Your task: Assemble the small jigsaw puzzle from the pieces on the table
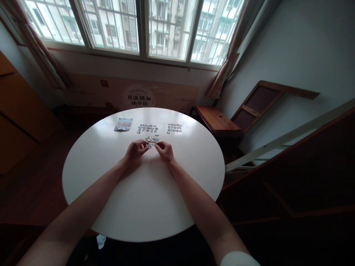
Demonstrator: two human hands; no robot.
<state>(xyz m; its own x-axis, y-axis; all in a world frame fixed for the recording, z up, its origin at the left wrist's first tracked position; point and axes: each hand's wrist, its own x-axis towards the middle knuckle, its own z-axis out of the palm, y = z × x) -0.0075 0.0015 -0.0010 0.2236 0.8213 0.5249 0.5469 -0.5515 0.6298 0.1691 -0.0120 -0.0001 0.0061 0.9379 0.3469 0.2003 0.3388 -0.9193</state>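
Both hands rest close together over the near side of a small heap of jigsaw puzzle pieces [152, 139] on the round white table [144, 199]. My left hand [137, 149] has thumb and fingers pinched, with a small bluish puzzle piece [150, 146] at the tips. Just to the right, my right hand [165, 150] is also pinched at the heap's edge; what lies between its fingertips is too small to make out. Beyond the heap, loose pieces are laid out in two groups, a left group [148, 128] and a right group [174, 128].
A printed picture packet [123, 124] lies at the table's back left. Behind the table's right side stands a wooden chair [219, 119]. A slanted pale rail [260, 151] runs close to the right edge. Barred windows [141, 29] fill the far wall.
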